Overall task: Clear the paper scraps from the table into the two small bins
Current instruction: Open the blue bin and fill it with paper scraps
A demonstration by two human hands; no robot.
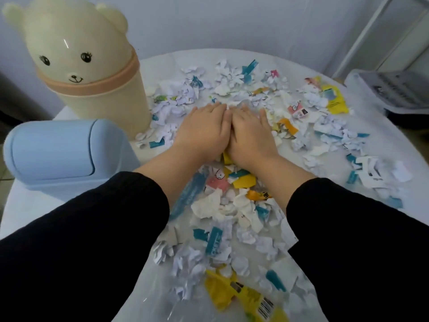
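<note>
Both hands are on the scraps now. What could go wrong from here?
1. The left hand and right hand press flat on the paper scraps; a sweep could push pieces near the right rim off the table.
2. The bear bin and the blue bin both have their lids shut, so with both hands full, a handful may spill before a lid opens.

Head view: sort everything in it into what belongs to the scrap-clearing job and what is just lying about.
Job: paper scraps, bear-shaped bin, blue bin, table, left hand and right hand flat on the scraps.
Lying about: grey machine right of the table, white frame behind it.
</note>
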